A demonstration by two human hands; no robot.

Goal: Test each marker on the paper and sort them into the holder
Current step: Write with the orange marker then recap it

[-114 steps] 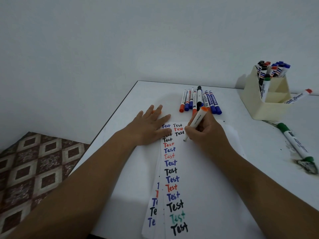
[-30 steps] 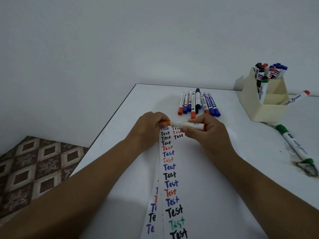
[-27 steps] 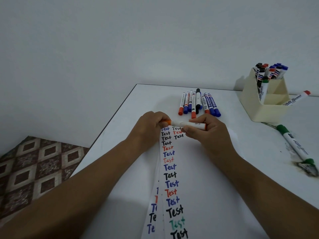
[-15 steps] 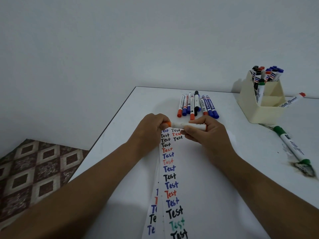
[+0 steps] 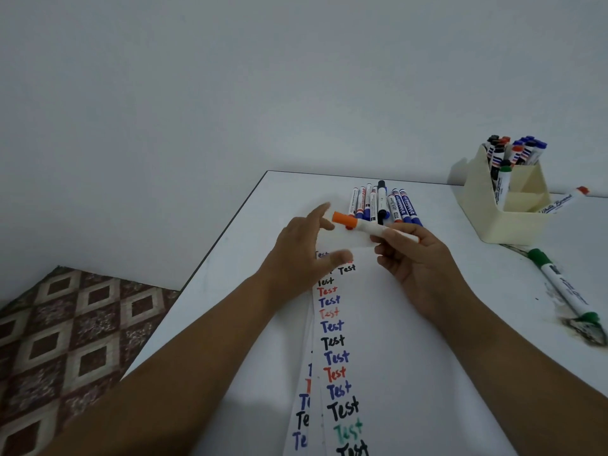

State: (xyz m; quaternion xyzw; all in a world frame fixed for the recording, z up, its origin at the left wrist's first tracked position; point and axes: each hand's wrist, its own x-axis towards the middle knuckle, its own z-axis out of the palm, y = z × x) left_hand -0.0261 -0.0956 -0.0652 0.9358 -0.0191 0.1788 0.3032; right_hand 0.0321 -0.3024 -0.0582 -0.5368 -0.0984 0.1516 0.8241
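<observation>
My right hand [image 5: 414,258] grips a white marker with an orange cap [image 5: 362,224], held level above the top of the paper. My left hand [image 5: 306,255] hovers just left of the cap with fingers spread, holding nothing. The paper [image 5: 378,340] lies on the white table and carries columns of the word "Test" in black, blue, red and green. A row of several markers [image 5: 383,205] lies beyond my hands. The cream holder [image 5: 487,205] at the back right has several markers standing in its rear compartment.
A green-capped marker [image 5: 564,286] lies at the right beside a dark smudge [image 5: 589,330]. A red-tipped marker [image 5: 562,200] lies by the holder's right side. The table's left edge [image 5: 210,258] drops to a patterned floor [image 5: 65,324]. A plain wall stands behind.
My left hand has let go of the orange cap end and opened its fingers. The capped marker has risen slightly in my right hand. The view has tilted down a little.
</observation>
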